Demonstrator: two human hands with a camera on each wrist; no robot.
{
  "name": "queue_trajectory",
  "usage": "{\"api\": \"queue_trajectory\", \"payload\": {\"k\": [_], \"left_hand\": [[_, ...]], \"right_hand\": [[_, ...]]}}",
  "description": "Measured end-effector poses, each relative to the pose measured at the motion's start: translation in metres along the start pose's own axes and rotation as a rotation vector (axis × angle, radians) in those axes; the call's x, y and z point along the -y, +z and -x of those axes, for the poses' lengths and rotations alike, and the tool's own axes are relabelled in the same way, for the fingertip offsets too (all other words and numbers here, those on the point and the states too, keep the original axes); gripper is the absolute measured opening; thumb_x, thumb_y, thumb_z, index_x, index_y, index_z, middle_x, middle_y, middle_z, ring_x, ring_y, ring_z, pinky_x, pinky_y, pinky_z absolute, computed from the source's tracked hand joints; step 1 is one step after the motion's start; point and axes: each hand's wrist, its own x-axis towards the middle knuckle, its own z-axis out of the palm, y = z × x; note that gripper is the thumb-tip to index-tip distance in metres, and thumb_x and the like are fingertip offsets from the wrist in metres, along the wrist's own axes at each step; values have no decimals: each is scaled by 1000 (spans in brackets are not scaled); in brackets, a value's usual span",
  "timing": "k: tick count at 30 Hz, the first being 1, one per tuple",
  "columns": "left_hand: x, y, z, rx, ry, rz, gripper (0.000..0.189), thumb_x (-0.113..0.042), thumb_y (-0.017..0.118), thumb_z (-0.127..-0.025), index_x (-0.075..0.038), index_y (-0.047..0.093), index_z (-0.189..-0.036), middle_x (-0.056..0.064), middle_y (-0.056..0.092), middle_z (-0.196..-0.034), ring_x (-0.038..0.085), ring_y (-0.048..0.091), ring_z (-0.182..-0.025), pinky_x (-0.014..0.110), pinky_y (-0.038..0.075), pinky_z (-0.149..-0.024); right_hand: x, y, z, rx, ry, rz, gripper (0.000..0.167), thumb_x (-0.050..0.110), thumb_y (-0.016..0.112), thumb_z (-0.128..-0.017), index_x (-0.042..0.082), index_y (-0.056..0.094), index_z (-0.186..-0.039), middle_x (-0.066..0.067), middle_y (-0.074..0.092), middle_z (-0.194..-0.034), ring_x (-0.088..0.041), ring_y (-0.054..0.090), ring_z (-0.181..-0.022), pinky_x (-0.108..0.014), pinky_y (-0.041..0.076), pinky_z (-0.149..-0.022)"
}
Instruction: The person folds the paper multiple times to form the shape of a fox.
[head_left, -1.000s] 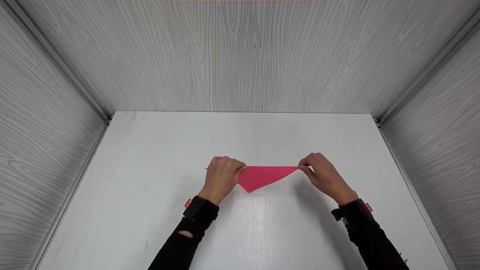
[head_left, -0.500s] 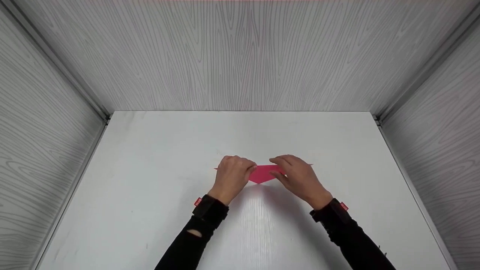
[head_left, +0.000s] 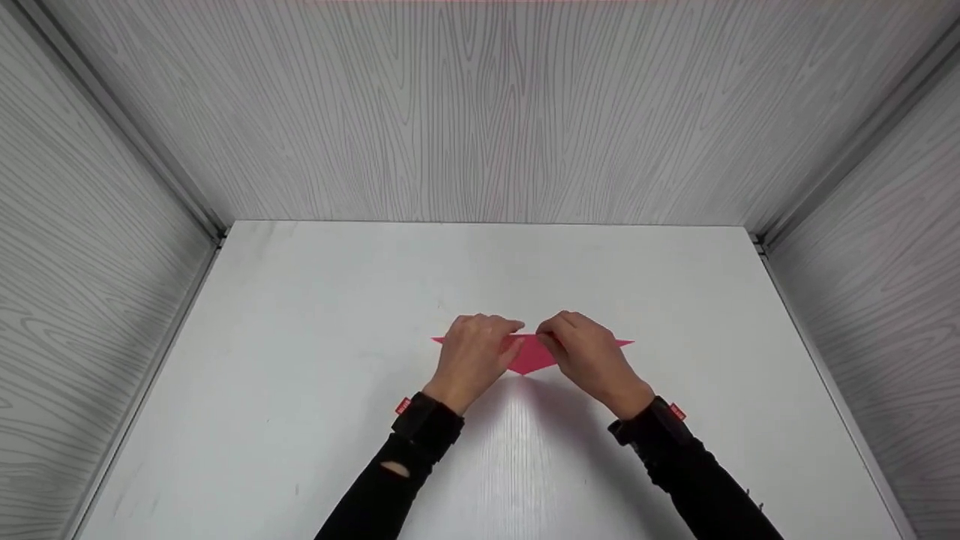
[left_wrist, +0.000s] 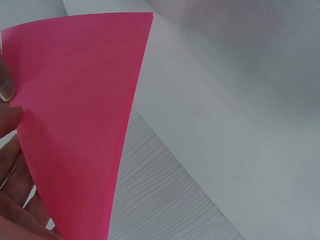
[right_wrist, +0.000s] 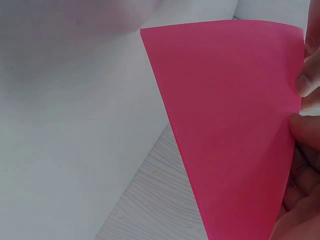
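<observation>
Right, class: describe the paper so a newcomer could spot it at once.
Start at the white tabletop. Over its middle, find the left hand and right hand. The paper there shows a sharp tip outside each; unlike the black wrist straps, it is bright pink.

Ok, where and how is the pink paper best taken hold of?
Probably pinch the pink paper at its left tip and right tip, coming from either side: these narrow ends jut out past the left hand and right hand, joined by one long straight edge.

Soft shadows, pale glare on tabletop (head_left: 322, 300); wrist views greyish.
</observation>
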Motion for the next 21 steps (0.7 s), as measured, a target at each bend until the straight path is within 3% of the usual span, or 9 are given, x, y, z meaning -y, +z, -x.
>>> {"api": "queue_trajectory", "payload": {"k": [7,21], "left_hand": [[-6,6,-3,-32,12,13,9,-21,81,-92,-15,83,-97,-2,79,-89,17,73,-81,37,58,-79],[-7,5,-5,17,-23,12,19,-30,81,-91,-16,83,-103,0,80,-95,18,75,-86,39,58,-86]], "right_hand": [[1,0,0,-11,-27,-2,21,2,83,-86,8,69,-100,-2,69,-87,-17,65,-76,-30,57,-65],[0,-3,2,61,28,-12,19,1,80,-89,8,68,-102,-2,69,-89,-17,65,-79,-30,58,-69]]}}
